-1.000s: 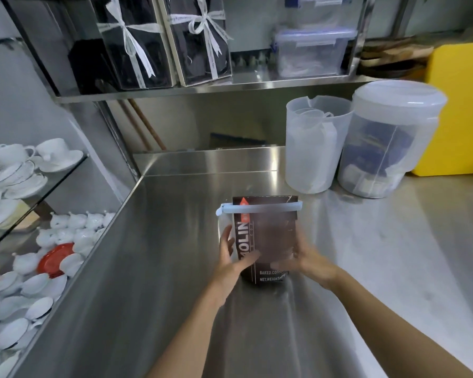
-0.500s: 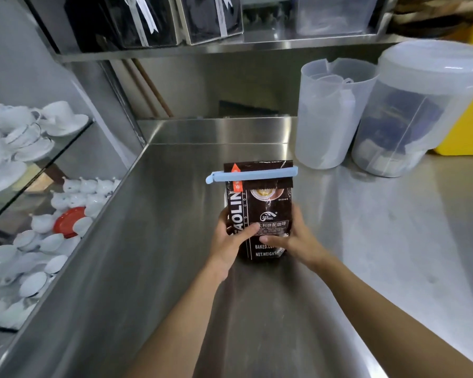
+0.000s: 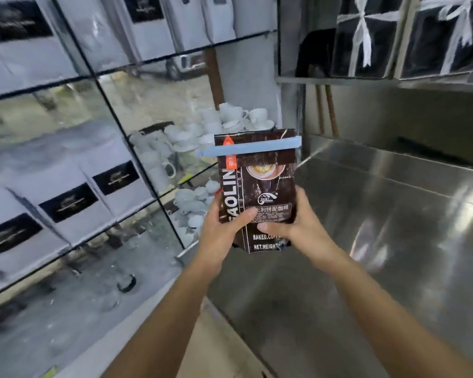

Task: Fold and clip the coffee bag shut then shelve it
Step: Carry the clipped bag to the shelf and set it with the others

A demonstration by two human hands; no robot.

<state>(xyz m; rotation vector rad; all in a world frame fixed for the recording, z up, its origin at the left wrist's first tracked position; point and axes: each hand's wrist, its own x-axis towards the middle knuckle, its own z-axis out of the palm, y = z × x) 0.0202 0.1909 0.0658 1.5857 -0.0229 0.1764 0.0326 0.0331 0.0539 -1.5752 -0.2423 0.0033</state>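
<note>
The dark brown coffee bag (image 3: 265, 186) is upright in the air, held between both hands above the left edge of the steel counter (image 3: 380, 241). Its top is folded over and a light blue clip (image 3: 250, 150) runs across the fold. My left hand (image 3: 224, 227) grips the bag's left side with the thumb across the front. On the lower right side my right hand (image 3: 295, 225) holds it, thumb on the front. The bag is in front of the glass shelving (image 3: 137, 148) at the left.
White bags with black labels (image 3: 66, 203) stand on the glass shelves at left. White cups and teapots (image 3: 202, 132) fill the shelves behind the coffee bag. Dark gift boxes with white ribbons (image 3: 366, 36) sit on a steel shelf at the upper right.
Both hands have lifted the clipped bag off the counter and carried it left toward the glass shelves. My view has swung left; the plastic containers are out of sight.
</note>
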